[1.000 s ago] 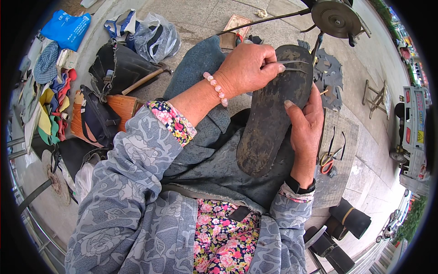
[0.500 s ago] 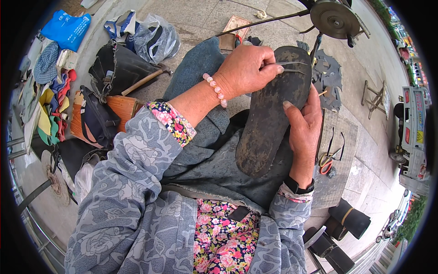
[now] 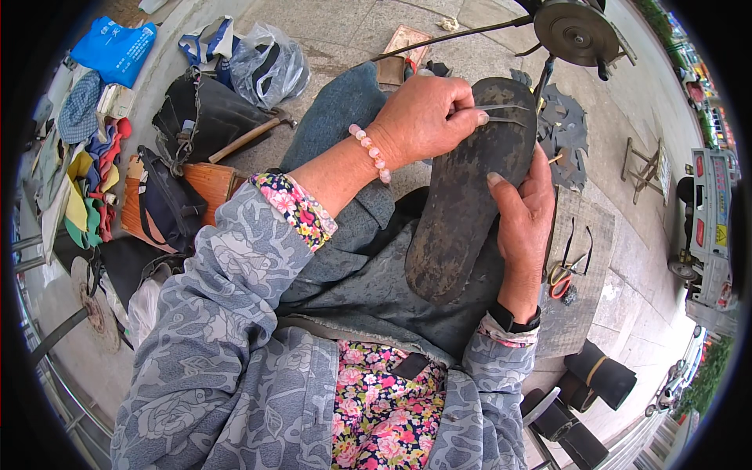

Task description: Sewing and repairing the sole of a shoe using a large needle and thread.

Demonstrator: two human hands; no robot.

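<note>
Left hand (image 3: 427, 117) pinches a thin metal tool (image 3: 501, 113); right hand (image 3: 525, 211) grips the dark sole (image 3: 462, 204). Work at the far end appears unfinished.

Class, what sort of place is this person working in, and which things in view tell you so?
Probably an outdoor street-side shoe repair spot: a dark shoe sole held in the lap, a hammer on the stone pavement, and a parked vehicle close by.

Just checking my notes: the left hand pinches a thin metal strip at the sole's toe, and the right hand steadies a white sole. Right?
Not quite. In the head view the sole is dark grey, not white. The left hand does pinch the thin metal strip at its toe, and the right hand steadies it.
</note>
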